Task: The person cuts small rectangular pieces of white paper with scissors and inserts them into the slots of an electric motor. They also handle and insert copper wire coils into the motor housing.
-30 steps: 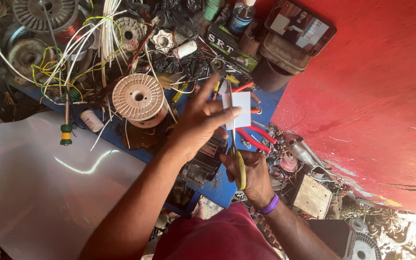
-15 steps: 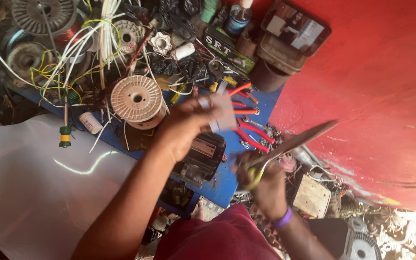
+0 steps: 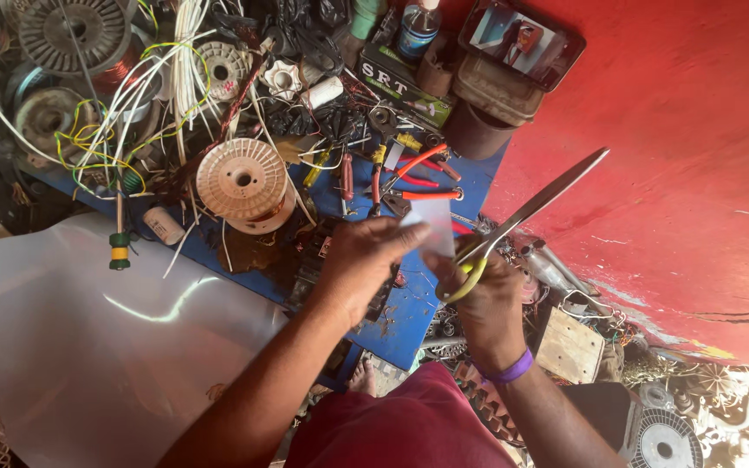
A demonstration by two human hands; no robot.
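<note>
Two hands (image 3: pixel 366 260), one scissors (image 3: pixel 530 208), one paper slip (image 3: pixel 433 224), one spool (image 3: pixel 243 180).

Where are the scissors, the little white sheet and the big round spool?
scissors (image 3: pixel 537 203), head view, on the long blades.
white sheet (image 3: pixel 433 225), head view, on its flat middle.
spool (image 3: pixel 243 179), head view, on its round top face.

Bench packed, open room only on the sides.
You get free passage over the white sheet (image 3: pixel 62 321) at left and the red floor (image 3: pixel 678 199) at right; the spool (image 3: pixel 244 182), pliers (image 3: pixel 418 178) and tangled wires (image 3: pixel 132 95) block the blue board (image 3: pixel 409 312) ahead.
</note>
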